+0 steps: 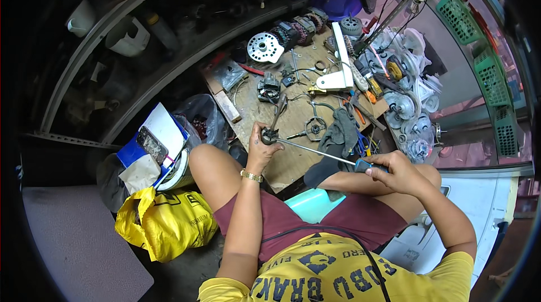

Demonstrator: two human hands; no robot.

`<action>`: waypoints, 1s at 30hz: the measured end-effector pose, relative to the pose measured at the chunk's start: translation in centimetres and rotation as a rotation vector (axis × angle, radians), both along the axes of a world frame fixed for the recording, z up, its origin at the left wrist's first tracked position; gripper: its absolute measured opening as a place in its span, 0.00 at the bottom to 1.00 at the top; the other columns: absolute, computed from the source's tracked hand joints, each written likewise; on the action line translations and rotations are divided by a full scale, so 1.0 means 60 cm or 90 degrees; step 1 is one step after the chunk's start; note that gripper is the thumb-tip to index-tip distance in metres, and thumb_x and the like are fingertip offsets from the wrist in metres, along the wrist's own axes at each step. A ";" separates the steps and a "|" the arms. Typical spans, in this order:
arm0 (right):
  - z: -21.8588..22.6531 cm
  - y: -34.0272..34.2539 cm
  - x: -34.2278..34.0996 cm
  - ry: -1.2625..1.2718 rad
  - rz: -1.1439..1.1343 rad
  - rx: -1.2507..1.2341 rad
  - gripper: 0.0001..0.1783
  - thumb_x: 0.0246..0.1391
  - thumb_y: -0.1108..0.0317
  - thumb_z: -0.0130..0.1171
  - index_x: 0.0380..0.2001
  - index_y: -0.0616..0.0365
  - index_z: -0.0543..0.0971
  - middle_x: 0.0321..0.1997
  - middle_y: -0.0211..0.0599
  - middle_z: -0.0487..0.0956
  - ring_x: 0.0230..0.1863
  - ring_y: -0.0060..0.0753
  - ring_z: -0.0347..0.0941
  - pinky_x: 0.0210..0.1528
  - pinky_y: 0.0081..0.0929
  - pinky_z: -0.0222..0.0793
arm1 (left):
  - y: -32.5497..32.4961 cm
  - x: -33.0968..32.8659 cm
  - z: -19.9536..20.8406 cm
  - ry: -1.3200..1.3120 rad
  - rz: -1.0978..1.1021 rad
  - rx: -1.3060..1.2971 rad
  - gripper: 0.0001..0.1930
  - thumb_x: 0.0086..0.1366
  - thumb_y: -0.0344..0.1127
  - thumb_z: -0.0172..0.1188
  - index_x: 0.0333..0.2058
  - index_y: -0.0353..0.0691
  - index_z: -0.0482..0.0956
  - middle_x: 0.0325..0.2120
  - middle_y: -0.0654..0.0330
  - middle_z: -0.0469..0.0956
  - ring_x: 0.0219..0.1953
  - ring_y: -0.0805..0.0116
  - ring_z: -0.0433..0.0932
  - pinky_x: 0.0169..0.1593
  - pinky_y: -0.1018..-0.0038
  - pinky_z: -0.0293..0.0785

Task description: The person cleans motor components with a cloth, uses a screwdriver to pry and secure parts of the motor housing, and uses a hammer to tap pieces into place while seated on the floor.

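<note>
My left hand (259,149) is closed around a small dark round part (270,133), which looks like a piece of a motor, held above the near edge of the wooden work board (253,111). In my right hand (397,173) is a long screwdriver (321,154) with a blue and black handle. Its shaft points left, and its tip meets or nearly meets the dark part; the exact contact is too small to tell. Just beyond my left hand lies a pliers-like tool (280,107). A metal bracket with arms (314,126) rests to the right of it.
A small motor (269,88) and a white perforated disc (265,48) sit farther back. A grey cloth (340,131) lies near the screwdriver. Clear plastic-wrapped parts (403,105) are heaped at right. A yellow bag (169,223) and a phone (152,144) on papers are at left.
</note>
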State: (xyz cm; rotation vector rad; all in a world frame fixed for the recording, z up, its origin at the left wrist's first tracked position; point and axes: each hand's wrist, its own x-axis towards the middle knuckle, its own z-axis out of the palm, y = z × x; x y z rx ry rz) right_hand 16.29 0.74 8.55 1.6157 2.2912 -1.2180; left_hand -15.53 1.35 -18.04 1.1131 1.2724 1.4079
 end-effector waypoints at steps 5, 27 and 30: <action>0.047 0.040 -0.031 -0.095 -0.027 -0.165 0.19 0.60 0.62 0.63 0.49 0.64 0.82 0.39 0.57 0.84 0.37 0.53 0.83 0.41 0.39 0.76 | -0.010 -0.005 0.017 0.119 0.003 0.042 0.38 0.35 0.38 0.86 0.41 0.40 0.67 0.31 0.64 0.74 0.35 0.71 0.71 0.42 0.74 0.71; -0.288 0.018 0.006 0.274 0.054 0.119 0.22 0.56 0.62 0.67 0.51 0.62 0.82 0.47 0.48 0.85 0.46 0.47 0.84 0.50 0.33 0.76 | -0.024 0.027 -0.042 -0.313 0.171 -0.172 0.22 0.63 0.38 0.72 0.45 0.41 0.67 0.26 0.67 0.72 0.22 0.78 0.69 0.24 0.78 0.67; -0.317 0.078 0.096 0.236 -0.072 0.097 0.19 0.50 0.62 0.72 0.41 0.66 0.85 0.39 0.45 0.86 0.39 0.30 0.82 0.46 0.29 0.74 | -0.026 -0.004 -0.045 -0.180 0.212 -0.113 0.26 0.54 0.34 0.79 0.44 0.38 0.69 0.32 0.65 0.75 0.33 0.75 0.72 0.38 0.78 0.71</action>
